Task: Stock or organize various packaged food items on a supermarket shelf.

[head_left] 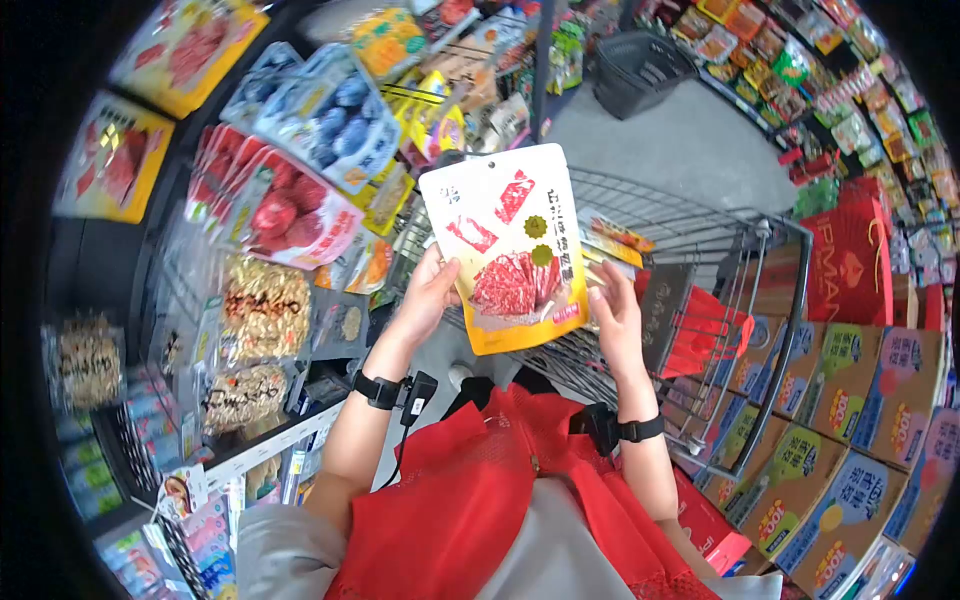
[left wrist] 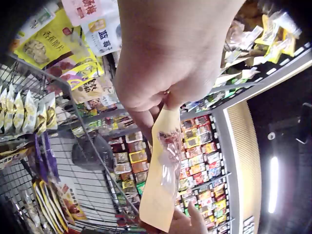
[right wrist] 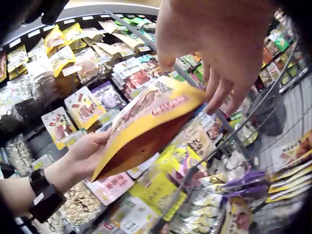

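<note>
An upright white and yellow snack pouch (head_left: 515,250) with red meat pictures on its front is held up before the chest. My left hand (head_left: 430,295) pinches its left edge, thumb on the front and fingers behind. In the left wrist view the pouch (left wrist: 163,170) shows edge-on below the left hand (left wrist: 168,73). My right hand (head_left: 618,325) is at the opposite edge, its fingers loosely extended beside the pouch. The right wrist view has the right hand (right wrist: 219,53) over one corner of the pouch (right wrist: 146,122), fingertips right at that corner.
A wire shopping cart (head_left: 800,330) stands just beyond my hands, with packets inside. Shelves of bagged snacks, including blueberry packs (head_left: 345,125) and strawberry packs (head_left: 285,210), line the left. Stacked cartons (head_left: 830,490) are on the right, and a dark basket (head_left: 640,75) sits on the floor ahead.
</note>
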Available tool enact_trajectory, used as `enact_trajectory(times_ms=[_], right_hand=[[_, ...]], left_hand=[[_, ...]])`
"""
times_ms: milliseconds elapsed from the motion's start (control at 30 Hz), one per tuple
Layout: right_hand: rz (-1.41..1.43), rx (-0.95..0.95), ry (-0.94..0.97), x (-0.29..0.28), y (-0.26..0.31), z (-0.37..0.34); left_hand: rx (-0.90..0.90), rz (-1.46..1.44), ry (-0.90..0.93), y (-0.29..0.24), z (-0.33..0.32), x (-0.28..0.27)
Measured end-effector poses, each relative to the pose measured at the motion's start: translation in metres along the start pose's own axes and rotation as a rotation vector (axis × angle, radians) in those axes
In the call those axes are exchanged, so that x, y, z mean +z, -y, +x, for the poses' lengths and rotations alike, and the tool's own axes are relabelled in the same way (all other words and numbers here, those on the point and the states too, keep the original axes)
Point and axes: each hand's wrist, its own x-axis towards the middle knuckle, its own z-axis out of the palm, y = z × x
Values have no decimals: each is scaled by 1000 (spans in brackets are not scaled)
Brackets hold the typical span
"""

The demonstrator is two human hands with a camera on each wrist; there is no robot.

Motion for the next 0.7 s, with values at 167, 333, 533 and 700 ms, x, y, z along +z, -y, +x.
enact_trajectory(times_ms=[167, 333, 533, 700], right_hand=[[339, 159, 170, 81, 28, -29], [260, 224, 452, 145, 46, -63], [216, 80, 427, 223, 72, -107], [238, -41, 556, 272, 105, -126]], left_hand=[[143, -68, -29, -34, -61, -39], [320, -127, -165, -53, -125, -78], [219, 89, -370, -57, -222, -110], [305, 79, -438, -85, -278, -119]])
